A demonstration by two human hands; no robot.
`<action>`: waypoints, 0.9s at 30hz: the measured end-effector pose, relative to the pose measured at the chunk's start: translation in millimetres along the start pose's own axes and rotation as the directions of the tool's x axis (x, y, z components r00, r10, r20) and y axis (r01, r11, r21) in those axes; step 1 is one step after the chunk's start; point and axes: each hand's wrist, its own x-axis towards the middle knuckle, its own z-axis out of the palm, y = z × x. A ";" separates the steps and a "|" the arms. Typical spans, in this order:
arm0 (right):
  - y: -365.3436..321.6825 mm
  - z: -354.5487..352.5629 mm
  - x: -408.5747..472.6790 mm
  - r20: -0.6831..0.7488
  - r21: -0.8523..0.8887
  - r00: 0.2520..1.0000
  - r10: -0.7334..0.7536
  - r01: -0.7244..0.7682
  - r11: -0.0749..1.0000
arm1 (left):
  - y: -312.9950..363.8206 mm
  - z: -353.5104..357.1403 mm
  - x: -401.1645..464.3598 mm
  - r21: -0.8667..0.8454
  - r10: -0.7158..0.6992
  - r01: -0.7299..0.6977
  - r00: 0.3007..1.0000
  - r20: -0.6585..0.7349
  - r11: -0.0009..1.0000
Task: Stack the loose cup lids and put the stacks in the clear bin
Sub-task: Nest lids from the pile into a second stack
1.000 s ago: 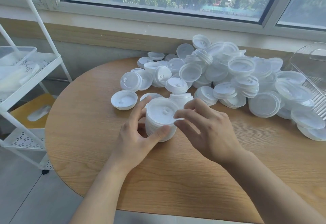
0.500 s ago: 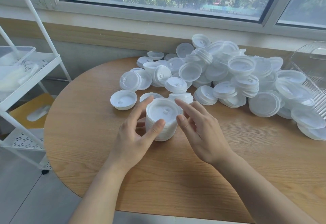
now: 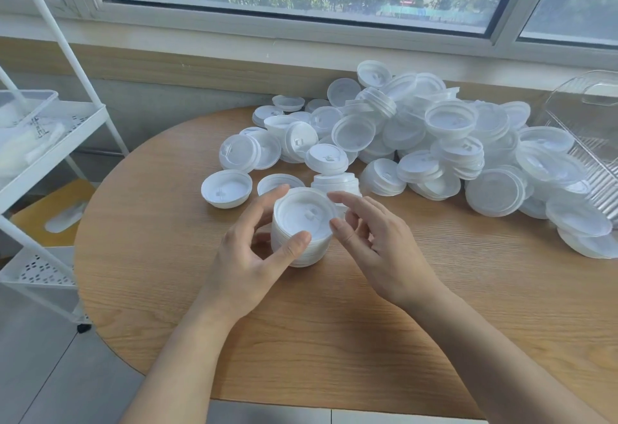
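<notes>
A stack of white cup lids [image 3: 302,223] stands on the round wooden table [image 3: 334,340], open side up. My left hand [image 3: 254,256] wraps it from the left, thumb on the near rim and fingers behind. On the stack's right side, my right hand [image 3: 378,243] has its fingers spread and its fingertips at the rim. A big pile of loose white lids [image 3: 418,149] fills the table's far half. The clear bin [image 3: 588,129] lies tipped at the far right edge, behind the pile.
One lid [image 3: 226,188] lies upside down alone left of the stack. A white wheeled rack [image 3: 50,142] stands to the left of the table, holding a clear tray. A window sill runs behind the pile.
My right hand has let go of the stack's top and opened, its fingers now beside the rim. The left hand keeps its hold; the stack stays in place.
</notes>
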 end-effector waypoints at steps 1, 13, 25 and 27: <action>1.1 1.0 -0.6 0.001 0.009 1.000 0.003 -0.003 1.000 | -0.4 0.0 0.3 0.004 0.001 -0.001 1.000 0.005 1.000; 11.5 -21.3 7.6 -0.099 0.011 0.995 -0.023 0.024 1.000 | 4.1 12.2 4.1 -0.037 -0.015 0.014 1.000 -0.023 0.999; 99.5 -95.2 26.4 -0.321 -0.260 0.945 0.059 -0.148 0.954 | 16.0 63.9 20.6 -0.043 -0.016 0.020 0.996 0.087 0.999; 105.7 -96.7 30.5 -0.307 -0.288 0.950 0.054 -0.147 0.946 | 16.5 70.8 25.0 -0.045 -0.014 0.019 0.995 0.097 0.999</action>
